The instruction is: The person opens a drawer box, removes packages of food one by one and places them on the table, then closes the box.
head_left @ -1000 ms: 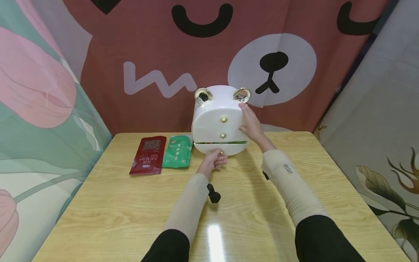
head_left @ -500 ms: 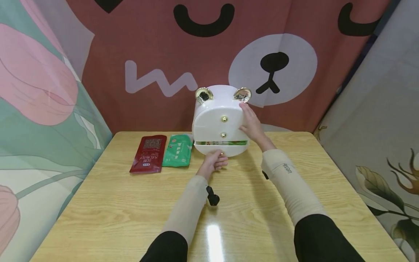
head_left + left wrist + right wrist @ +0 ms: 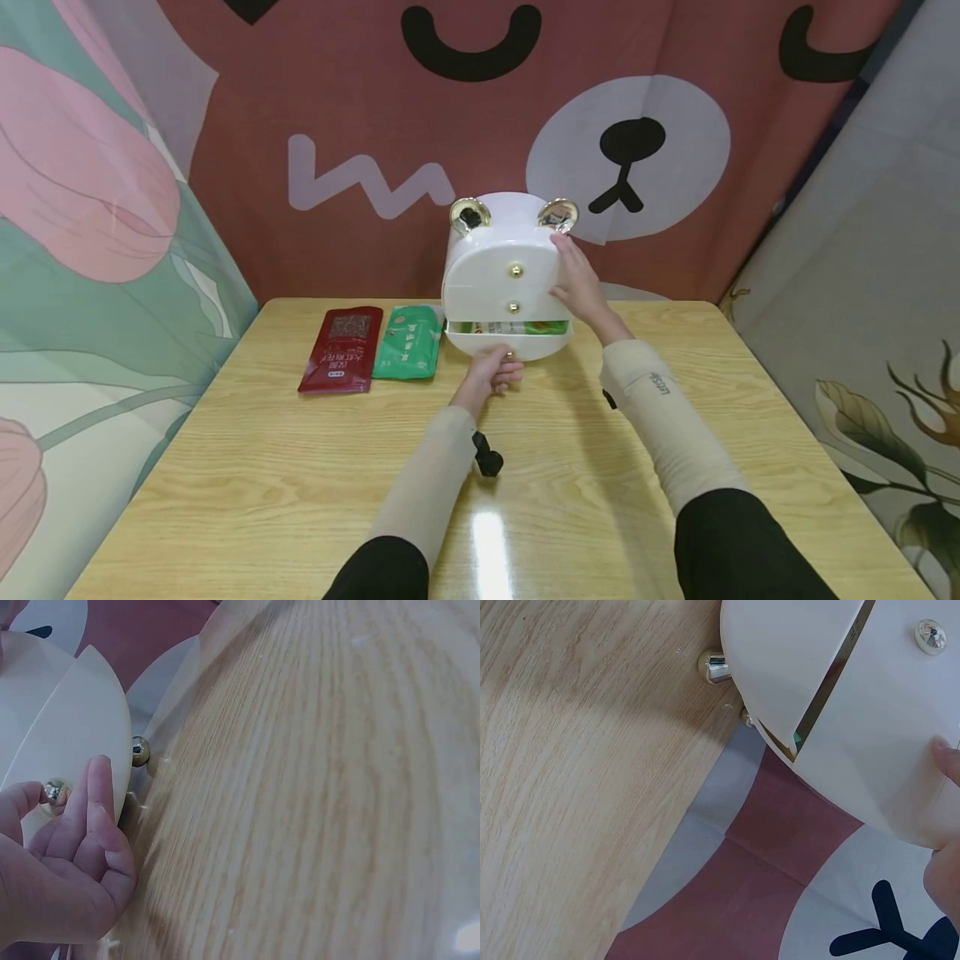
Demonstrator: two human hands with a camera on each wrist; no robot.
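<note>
A rounded white drawer box (image 3: 480, 287) with gold ears and gold knobs stands at the back of the table. Its bottom drawer (image 3: 480, 343) is pulled partway out, and green and white packaging (image 3: 517, 327) shows inside. My left hand (image 3: 487, 373) pinches that drawer's gold knob (image 3: 55, 792) between thumb and finger, the other fingers lying beneath. My right hand (image 3: 581, 283) rests against the box's right side, fingertips near the right gold ear (image 3: 558, 215). Only parts of that hand show in the right wrist view.
Left of the box lie a dark red pouch (image 3: 341, 350) and a green pouch (image 3: 408, 342). The wooden table (image 3: 300, 483) reaches toward me. Behind it hangs a reddish-brown bear-print curtain (image 3: 360, 108), close to the box.
The bottom drawer has come further out toward me, with my left hand on its knob. More of the packaging inside shows. My right hand stays on the box.
</note>
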